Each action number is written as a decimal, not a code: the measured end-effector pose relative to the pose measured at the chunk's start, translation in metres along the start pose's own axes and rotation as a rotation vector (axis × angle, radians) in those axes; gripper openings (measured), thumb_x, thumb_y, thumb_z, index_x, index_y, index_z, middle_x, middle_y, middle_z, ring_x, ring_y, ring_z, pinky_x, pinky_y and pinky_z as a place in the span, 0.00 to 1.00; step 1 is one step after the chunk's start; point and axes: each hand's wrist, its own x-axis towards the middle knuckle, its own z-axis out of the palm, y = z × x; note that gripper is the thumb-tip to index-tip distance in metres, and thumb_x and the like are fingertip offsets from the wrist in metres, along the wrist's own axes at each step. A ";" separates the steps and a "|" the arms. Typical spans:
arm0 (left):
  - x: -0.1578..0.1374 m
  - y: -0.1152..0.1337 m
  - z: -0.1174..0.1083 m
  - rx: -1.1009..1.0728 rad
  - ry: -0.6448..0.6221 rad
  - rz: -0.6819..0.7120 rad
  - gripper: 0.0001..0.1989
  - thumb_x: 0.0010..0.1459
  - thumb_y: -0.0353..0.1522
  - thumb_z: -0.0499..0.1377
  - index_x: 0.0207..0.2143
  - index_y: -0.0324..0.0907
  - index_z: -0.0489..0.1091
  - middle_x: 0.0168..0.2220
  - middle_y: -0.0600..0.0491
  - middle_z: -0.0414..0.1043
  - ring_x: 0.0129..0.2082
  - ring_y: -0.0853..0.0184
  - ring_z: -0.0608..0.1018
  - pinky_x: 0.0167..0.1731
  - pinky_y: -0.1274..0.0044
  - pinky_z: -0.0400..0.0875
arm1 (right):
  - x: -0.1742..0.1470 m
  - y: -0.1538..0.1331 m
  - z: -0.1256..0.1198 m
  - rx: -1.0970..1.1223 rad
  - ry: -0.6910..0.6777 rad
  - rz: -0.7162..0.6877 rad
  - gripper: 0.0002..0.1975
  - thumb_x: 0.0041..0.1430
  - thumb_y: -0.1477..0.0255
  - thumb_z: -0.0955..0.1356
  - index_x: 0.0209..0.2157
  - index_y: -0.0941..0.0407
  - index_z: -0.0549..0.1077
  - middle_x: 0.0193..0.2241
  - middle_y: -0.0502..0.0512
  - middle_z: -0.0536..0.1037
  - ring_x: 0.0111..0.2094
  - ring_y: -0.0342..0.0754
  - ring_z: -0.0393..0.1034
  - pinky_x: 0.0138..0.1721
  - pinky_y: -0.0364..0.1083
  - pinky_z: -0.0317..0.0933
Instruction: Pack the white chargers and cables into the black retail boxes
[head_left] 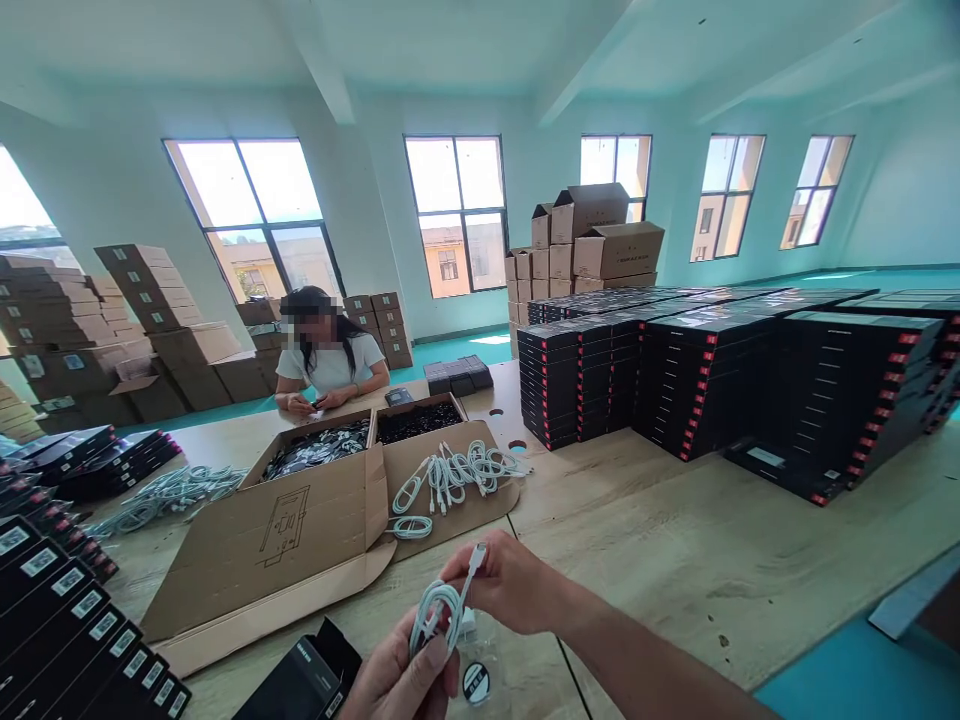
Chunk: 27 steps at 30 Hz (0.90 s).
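Far left, black boxes [82, 610] with white printed labels crowd the near edge of the wooden table [675, 560], brown cartons [75, 360] piled up beyond them. Next along, a tangle of pale cables [176, 497], and right beside it an open cardboard carton [300, 530], its two sections full of small parts. Behind that carton sits a co-worker [337, 362] in a white T-shirt, both hands together over the tabletop. Down front, an open black box [300, 675], flap up. And here's the centre of it: the left hand [412, 680], fingers curled and thumb pressed down, has a coiled white cable [437, 612] held above the table! More looped cables [457, 475] lie on the cardboard just past it; below, a round black-and-white label [476, 683]. The right hand [506, 585] is closed in a pinch at the cable's connector [477, 558], which points upward. Far right, tall stacks of red-marked black boxes [675, 385].
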 end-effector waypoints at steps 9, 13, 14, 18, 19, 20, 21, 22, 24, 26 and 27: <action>0.002 -0.003 0.017 -0.028 0.141 0.024 0.31 0.46 0.62 0.63 0.25 0.43 0.70 0.14 0.62 0.56 0.13 0.78 0.54 0.16 0.79 0.44 | -0.022 0.017 0.008 0.218 0.079 0.019 0.35 0.46 0.56 0.78 0.56 0.50 0.75 0.58 0.59 0.74 0.47 0.52 0.74 0.41 0.46 0.68; 0.006 -0.011 0.030 -0.128 0.253 -0.032 0.33 0.46 0.60 0.64 0.41 0.43 0.75 0.21 0.54 0.74 0.13 0.75 0.60 0.16 0.78 0.46 | -0.014 0.027 0.038 0.399 0.221 0.158 0.29 0.55 0.49 0.72 0.51 0.53 0.74 0.51 0.60 0.81 0.17 0.38 0.64 0.15 0.38 0.55; 0.007 -0.013 0.032 -0.133 0.267 -0.044 0.36 0.47 0.61 0.64 0.46 0.43 0.74 0.21 0.53 0.75 0.12 0.74 0.61 0.15 0.78 0.47 | -0.010 0.027 0.044 0.423 0.253 0.187 0.27 0.56 0.47 0.70 0.46 0.55 0.75 0.46 0.59 0.83 0.13 0.36 0.59 0.13 0.38 0.51; 0.008 -0.016 0.033 0.053 0.305 -0.034 0.47 0.49 0.64 0.58 0.62 0.43 0.64 0.15 0.56 0.72 0.09 0.69 0.63 0.13 0.77 0.48 | 0.006 0.026 0.057 0.448 0.349 0.103 0.32 0.57 0.40 0.65 0.23 0.56 0.71 0.20 0.53 0.78 0.15 0.43 0.66 0.25 0.46 0.67; 0.007 -0.015 0.031 0.113 0.305 -0.023 0.46 0.50 0.64 0.58 0.62 0.45 0.63 0.15 0.57 0.71 0.09 0.69 0.63 0.13 0.77 0.49 | 0.009 0.026 0.056 0.434 0.384 0.057 0.34 0.58 0.39 0.64 0.18 0.55 0.68 0.14 0.50 0.73 0.16 0.44 0.67 0.33 0.49 0.70; 0.006 -0.015 0.027 0.158 0.291 -0.008 0.44 0.50 0.64 0.57 0.60 0.46 0.65 0.16 0.57 0.72 0.10 0.69 0.63 0.13 0.77 0.51 | 0.012 0.026 0.055 0.418 0.422 0.014 0.35 0.59 0.38 0.62 0.15 0.53 0.65 0.10 0.48 0.67 0.15 0.44 0.67 0.41 0.52 0.70; 0.004 -0.014 0.021 0.199 0.261 0.009 0.40 0.51 0.64 0.56 0.54 0.46 0.69 0.18 0.56 0.73 0.11 0.70 0.64 0.14 0.77 0.53 | 0.015 0.027 0.052 0.410 0.459 -0.016 0.35 0.59 0.38 0.62 0.13 0.52 0.63 0.07 0.45 0.63 0.14 0.44 0.66 0.47 0.54 0.68; 0.004 -0.014 0.014 0.247 0.236 0.026 0.36 0.51 0.64 0.55 0.46 0.45 0.71 0.21 0.55 0.73 0.12 0.70 0.65 0.15 0.77 0.56 | 0.017 0.028 0.048 0.418 0.495 -0.032 0.35 0.58 0.38 0.62 0.13 0.52 0.62 0.06 0.44 0.60 0.12 0.43 0.63 0.51 0.55 0.66; 0.004 -0.017 -0.004 0.417 0.263 0.038 0.30 0.55 0.62 0.52 0.32 0.45 0.69 0.24 0.55 0.72 0.18 0.69 0.69 0.21 0.76 0.61 | 0.020 0.033 0.038 0.479 0.571 -0.031 0.33 0.56 0.39 0.65 0.14 0.51 0.61 0.05 0.41 0.59 0.11 0.42 0.61 0.52 0.55 0.65; 0.007 -0.024 -0.021 0.681 0.379 -0.005 0.26 0.59 0.58 0.50 0.28 0.46 0.66 0.25 0.54 0.72 0.24 0.64 0.73 0.28 0.74 0.63 | 0.021 0.042 0.027 0.566 0.645 0.005 0.30 0.51 0.40 0.69 0.17 0.51 0.62 0.07 0.41 0.61 0.13 0.44 0.65 0.48 0.54 0.67; 0.010 -0.028 -0.027 0.794 0.433 -0.042 0.23 0.59 0.55 0.51 0.27 0.46 0.66 0.26 0.53 0.73 0.28 0.61 0.75 0.31 0.73 0.63 | 0.021 0.047 0.023 0.608 0.670 0.037 0.28 0.49 0.42 0.71 0.19 0.52 0.64 0.09 0.42 0.64 0.15 0.46 0.68 0.45 0.53 0.69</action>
